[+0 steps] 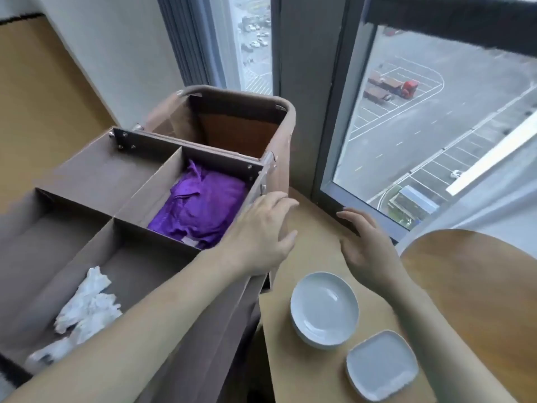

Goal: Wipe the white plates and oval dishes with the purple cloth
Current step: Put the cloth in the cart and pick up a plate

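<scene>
The purple cloth (200, 207) lies crumpled in the far right compartment of the divided box (96, 175), just to the left of the left hand (261, 231) and not touched by it. That hand reaches across the box from its near side and hangs over the box's right wall, with the fingers loose and spread and nothing held. Whether it rests on the wall cannot be told. The right hand (366, 248) is to the right of the box, above the tan counter (313, 228). Its fingers are straight and slightly apart, its palm faces the left hand, and it holds nothing. The cloth is a bright, shiny violet, bunched into folds that fill most of its compartment. The oval dishes (324, 309), white and glossy, sit stacked on the counter to the right of the box's near corner, below the right hand. The plates (380, 365), white and square with rounded corners, are stacked just beside them, nearer the camera. A crumpled white rag (87, 303) lies in the box's near compartment. A brown bin (238, 123) stands behind the box, by the window (436, 126).
</scene>
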Demonstrator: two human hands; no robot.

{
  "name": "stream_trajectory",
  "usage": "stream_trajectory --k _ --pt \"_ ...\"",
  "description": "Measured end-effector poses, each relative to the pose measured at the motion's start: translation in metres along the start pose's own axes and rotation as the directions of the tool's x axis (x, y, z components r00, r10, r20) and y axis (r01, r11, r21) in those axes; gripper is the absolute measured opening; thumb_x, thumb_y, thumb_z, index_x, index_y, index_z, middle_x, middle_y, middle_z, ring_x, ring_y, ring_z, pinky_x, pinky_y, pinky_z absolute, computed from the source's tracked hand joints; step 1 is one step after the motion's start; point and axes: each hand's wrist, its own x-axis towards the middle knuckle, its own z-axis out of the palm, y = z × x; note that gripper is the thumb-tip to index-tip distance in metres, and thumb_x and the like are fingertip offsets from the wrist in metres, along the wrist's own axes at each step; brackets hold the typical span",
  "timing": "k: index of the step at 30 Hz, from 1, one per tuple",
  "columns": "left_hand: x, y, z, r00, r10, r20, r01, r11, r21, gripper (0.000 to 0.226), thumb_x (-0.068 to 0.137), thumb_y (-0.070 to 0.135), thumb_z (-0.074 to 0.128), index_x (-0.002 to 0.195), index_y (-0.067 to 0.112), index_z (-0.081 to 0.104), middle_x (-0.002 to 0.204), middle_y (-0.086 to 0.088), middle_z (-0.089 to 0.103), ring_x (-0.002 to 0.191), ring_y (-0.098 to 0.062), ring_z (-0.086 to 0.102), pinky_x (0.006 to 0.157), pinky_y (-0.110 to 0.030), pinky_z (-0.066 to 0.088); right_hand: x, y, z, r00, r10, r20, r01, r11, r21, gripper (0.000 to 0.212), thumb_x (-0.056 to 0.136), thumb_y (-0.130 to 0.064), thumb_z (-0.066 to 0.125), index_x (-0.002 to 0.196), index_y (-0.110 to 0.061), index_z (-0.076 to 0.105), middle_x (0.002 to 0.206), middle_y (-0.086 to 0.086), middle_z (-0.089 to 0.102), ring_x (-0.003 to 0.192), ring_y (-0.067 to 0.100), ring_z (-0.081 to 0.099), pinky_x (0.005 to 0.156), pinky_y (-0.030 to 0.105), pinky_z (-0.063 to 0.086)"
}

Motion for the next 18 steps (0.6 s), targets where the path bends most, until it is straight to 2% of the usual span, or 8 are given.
stream_trajectory --k 3,6,9,13,16,18 --pt "0.009 0.035 0.053 0.997 0.004 0.083 -0.002 1.0 -0.025 0.053 0.098 0.029 0.057 0.148 0.018 0.045 0.153 0.001 0.04 0.142 -0.017 0.035 0.119 -0.037 0.028 -0.048 0.062 -0.009 0.991 0.131 0.006 -0.131 0.991 0.027 0.049 0.091 -0.007 0.063 0.139 -0.018 0.058 0.144 -0.007 0.052 0.136 0.016 0.046 0.112 0.034 0.037" --pt "0.007 0.063 0.116 0.982 -0.029 0.187 0.05 0.993 -0.111 0.05 0.098 0.029 0.054 0.147 0.022 0.044 0.15 0.006 0.04 0.137 -0.014 0.038 0.114 -0.038 0.034 -0.09 0.117 -0.017 0.97 0.239 0.048 -0.241 0.97 0.028 0.048 0.092 -0.008 0.062 0.139 -0.017 0.056 0.143 -0.006 0.052 0.134 0.013 0.045 0.108 0.023 0.03" --pt "-0.006 0.084 0.186 0.954 -0.1 0.282 0.16 0.967 -0.197 0.049 0.098 0.028 0.053 0.146 0.026 0.043 0.149 0.011 0.039 0.135 -0.011 0.038 0.102 -0.03 0.035 -0.125 0.164 -0.025 0.944 0.31 0.117 -0.312 0.95 0.001 0.047 0.095 -0.009 0.061 0.141 -0.014 0.055 0.145 -0.003 0.051 0.137 0.014 0.042 0.112 0.027 0.033" --pt "-0.034 0.111 0.268 0.874 -0.238 0.423 0.392 0.86 -0.326 0.048 0.099 0.029 0.051 0.145 0.032 0.04 0.148 0.018 0.036 0.129 -0.004 0.042 0.1 -0.03 0.04 -0.152 0.218 -0.037 0.908 0.367 0.205 -0.362 0.93 -0.061 0.047 0.097 -0.01 0.059 0.143 -0.014 0.054 0.149 -0.001 0.048 0.141 0.018 0.041 0.114 0.03 0.032" --pt "-0.053 0.127 0.316 0.824 -0.297 0.482 0.505 0.77 -0.388 0.048 0.095 0.033 0.052 0.142 0.033 0.044 0.141 0.019 0.04 0.122 0.0 0.045 0.099 -0.031 0.043 -0.157 0.251 -0.038 0.899 0.373 0.231 -0.359 0.928 -0.102 0.047 0.096 -0.011 0.059 0.142 -0.015 0.055 0.148 -0.001 0.049 0.14 0.017 0.042 0.108 0.025 0.031" --pt "-0.064 0.13 0.348 0.775 -0.38 0.505 0.611 0.655 -0.445 0.044 0.093 0.026 0.055 0.136 0.031 0.05 0.134 0.014 0.049 0.116 -0.003 0.052 0.094 -0.027 0.043 -0.157 0.273 -0.029 0.883 0.381 0.274 -0.358 0.925 -0.13 0.046 0.095 -0.012 0.058 0.141 -0.016 0.055 0.145 -0.001 0.051 0.137 0.019 0.044 0.103 0.027 0.033"
